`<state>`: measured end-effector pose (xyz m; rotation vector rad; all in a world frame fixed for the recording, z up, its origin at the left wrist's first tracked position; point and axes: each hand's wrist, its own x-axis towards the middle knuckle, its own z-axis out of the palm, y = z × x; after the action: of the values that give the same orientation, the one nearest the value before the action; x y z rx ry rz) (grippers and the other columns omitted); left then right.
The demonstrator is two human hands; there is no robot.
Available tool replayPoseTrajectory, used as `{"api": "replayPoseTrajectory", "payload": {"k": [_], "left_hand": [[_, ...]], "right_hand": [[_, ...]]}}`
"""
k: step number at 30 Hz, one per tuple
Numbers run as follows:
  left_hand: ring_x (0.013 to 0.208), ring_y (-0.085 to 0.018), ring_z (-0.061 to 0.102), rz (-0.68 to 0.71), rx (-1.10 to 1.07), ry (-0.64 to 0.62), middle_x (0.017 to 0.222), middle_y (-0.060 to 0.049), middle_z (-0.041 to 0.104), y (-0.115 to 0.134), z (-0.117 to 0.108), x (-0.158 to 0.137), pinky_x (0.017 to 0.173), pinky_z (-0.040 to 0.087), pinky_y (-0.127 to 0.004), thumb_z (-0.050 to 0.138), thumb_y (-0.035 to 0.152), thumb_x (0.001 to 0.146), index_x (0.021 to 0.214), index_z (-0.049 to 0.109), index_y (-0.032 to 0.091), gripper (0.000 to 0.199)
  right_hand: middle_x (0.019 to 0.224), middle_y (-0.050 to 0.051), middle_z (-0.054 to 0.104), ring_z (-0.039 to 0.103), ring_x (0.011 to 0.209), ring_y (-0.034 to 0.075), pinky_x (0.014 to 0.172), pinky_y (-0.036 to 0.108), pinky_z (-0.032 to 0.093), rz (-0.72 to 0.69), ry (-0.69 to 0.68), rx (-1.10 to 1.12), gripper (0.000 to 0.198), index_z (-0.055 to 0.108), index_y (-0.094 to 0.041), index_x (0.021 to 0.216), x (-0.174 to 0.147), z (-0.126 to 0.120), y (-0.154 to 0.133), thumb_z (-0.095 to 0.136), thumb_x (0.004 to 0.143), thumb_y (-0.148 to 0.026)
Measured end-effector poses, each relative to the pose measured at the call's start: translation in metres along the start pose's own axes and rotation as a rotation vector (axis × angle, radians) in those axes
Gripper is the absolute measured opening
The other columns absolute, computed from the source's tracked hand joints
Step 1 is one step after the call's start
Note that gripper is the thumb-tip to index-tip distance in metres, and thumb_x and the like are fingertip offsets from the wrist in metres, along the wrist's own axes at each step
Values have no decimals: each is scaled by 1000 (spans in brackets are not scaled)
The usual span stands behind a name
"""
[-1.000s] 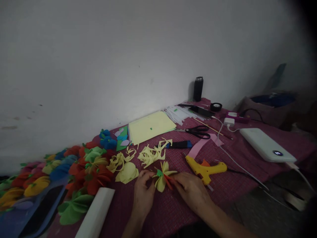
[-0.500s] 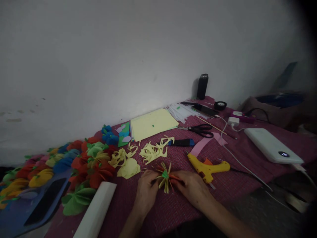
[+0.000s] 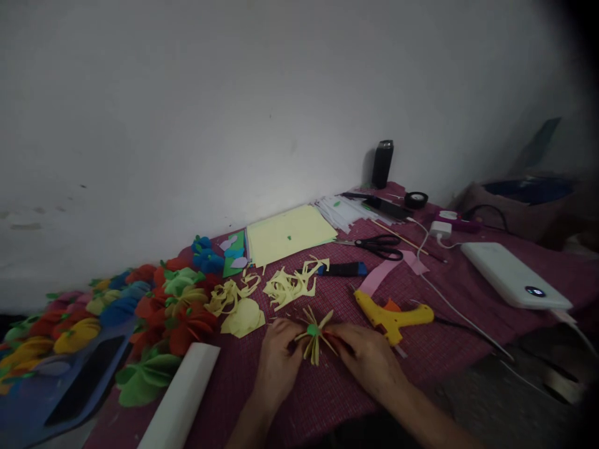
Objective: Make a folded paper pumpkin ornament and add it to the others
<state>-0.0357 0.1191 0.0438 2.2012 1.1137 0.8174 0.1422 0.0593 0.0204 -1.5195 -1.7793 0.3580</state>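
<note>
In the head view, your left hand and right hand face each other low in the middle, above the maroon checked tabletop. Between them is the paper flower, its thin yellow petals fanned out around a green centre. Your left hand is narrow, thumb and fingers pinching the flower's left edge; your right hand pinches the opposite edge, where some red shows by your fingertips. Exactly which petals you grip is too small to tell.

Just beyond the flower lie curled yellow paper scraps, and near your left hand are cut yellow pieces. The yellow glue gun lies just beyond your right hand, with a pink strip by its nozzle. Farther back are a blue-and-black cutter, black-handled scissors and a stack of pale yellow sheets. At your left, many-coloured finished flowers are heaped beside a white roll. A white power bank lies well to your right.
</note>
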Motion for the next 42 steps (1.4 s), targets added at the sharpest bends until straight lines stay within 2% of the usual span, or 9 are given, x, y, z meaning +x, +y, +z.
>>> {"api": "replayPoseTrajectory", "payload": {"k": [3,9,14,23,28,35,38,40,42], "left_hand": [[82,-19,57,-31,1,30,82,-3,65,-2,-3,0,75,43,-32,54,18,79,84,66,22,14],[77,-19,57,-94,-63,14,74,-3,65,-6,-5,-1,71,42,-30,52,22,81,76,68,22,17],[73,-16,57,-152,-216,120,75,-1,64,-3,-5,-1,68,43,-26,56,27,79,77,68,20,14],[67,-15,54,-157,-167,161,68,0,62,-4,-6,-3,62,41,-23,51,30,82,74,69,20,22],[74,-16,59,-178,-193,199,80,-2,67,-4,-4,-4,67,44,-24,58,31,79,85,69,20,16],[70,-15,58,-123,-166,155,71,0,66,-1,-7,-4,67,43,-25,54,31,83,73,69,21,20],[77,-16,60,-194,-252,156,83,-1,68,-3,-2,-4,71,45,-25,57,30,81,86,68,21,15],[81,-16,61,-237,-330,130,90,-1,68,-5,1,-4,74,46,-26,59,26,79,97,66,21,21],[79,-17,61,-266,-368,80,84,0,68,-6,4,-4,74,46,-26,59,23,77,94,67,19,19]], "right_hand": [[82,2,73,68,74,17,68,26,51,16,-6,-18,24,69,-23,92,-1,-1,1,48,84,-13],[77,0,72,67,68,16,63,24,48,84,-10,91,24,69,-23,86,1,-6,-1,46,86,-18],[69,-1,69,62,61,14,59,22,45,118,22,221,21,69,-21,83,10,-13,-9,48,87,-22],[64,-2,65,59,58,14,53,21,41,114,5,280,28,68,-20,77,19,-10,-9,44,90,-28],[65,-2,65,58,59,13,55,21,41,64,-55,293,27,69,-21,78,19,-9,-10,44,89,-26],[60,-4,60,54,56,12,53,21,38,77,-104,283,29,66,-20,70,20,-7,-13,45,89,-27],[64,-3,62,55,59,13,55,21,40,108,-76,348,28,69,-20,78,21,-6,-9,45,89,-29],[63,-2,62,55,59,13,54,21,40,160,-36,407,31,69,-19,77,22,-6,-5,44,88,-32],[61,-2,60,53,57,13,52,21,40,214,9,463,33,68,-18,75,23,-5,-2,44,88,-36]]}}
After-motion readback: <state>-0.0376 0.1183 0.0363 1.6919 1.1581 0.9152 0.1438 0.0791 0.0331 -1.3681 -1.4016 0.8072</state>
